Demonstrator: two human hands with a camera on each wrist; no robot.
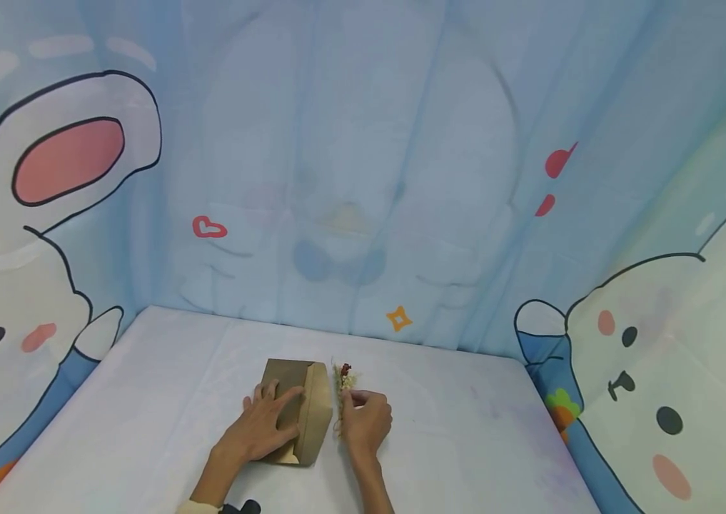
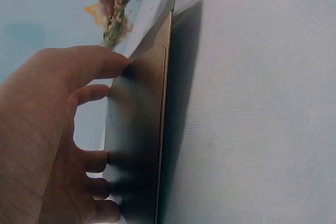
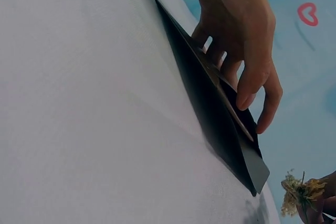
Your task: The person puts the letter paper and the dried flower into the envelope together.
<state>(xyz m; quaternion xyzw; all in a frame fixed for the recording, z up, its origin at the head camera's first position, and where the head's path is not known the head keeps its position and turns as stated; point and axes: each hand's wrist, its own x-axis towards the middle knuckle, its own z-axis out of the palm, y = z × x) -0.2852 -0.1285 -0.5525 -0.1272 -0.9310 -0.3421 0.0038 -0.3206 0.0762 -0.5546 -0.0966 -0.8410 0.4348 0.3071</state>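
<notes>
A brown-gold paper envelope lies on the white-covered table in the head view, its flap folded out to the right. Spread across it, my left hand rests its fingertips and thumb on the paper. In the left wrist view those fingertips touch the envelope's upper face. Just right of the flap, my right hand pinches a small bunch of dried flowers with a dark red bloom and pale sprigs. The right wrist view shows the envelope edge-on, its mouth slightly parted, and pale flower heads at the lower right.
A white cloth covers the table. Behind and beside it hangs a light blue curtain printed with cartoon rabbits. A small black object shows at the bottom edge by the left sleeve.
</notes>
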